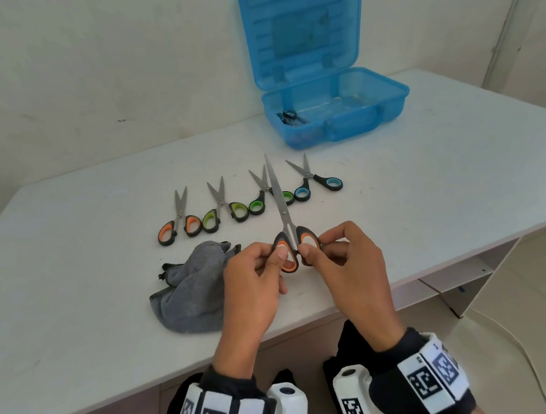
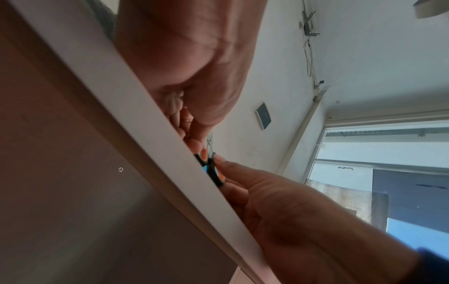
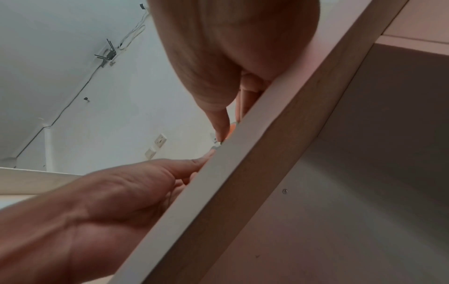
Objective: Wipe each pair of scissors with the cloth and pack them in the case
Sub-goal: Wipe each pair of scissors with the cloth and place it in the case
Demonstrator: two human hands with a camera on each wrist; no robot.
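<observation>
Lying on the white bench [image 1: 433, 188], from the left, were orange scissors [image 1: 179, 217], a grey cloth [image 1: 192, 291] in front of them, two green pairs [image 1: 220, 202] [image 1: 264, 190] and a blue pair [image 1: 312, 178]. Above the near edge, the left hand [image 1: 256, 283] pinched one orange loop of the big scissors [image 1: 285, 219] and the right hand [image 1: 350, 266] pinched the other, blades together, pointing away. Farther right, at the back, the blue case [image 1: 339, 110] stood open with dark scissors [image 1: 290, 117] inside.
</observation>
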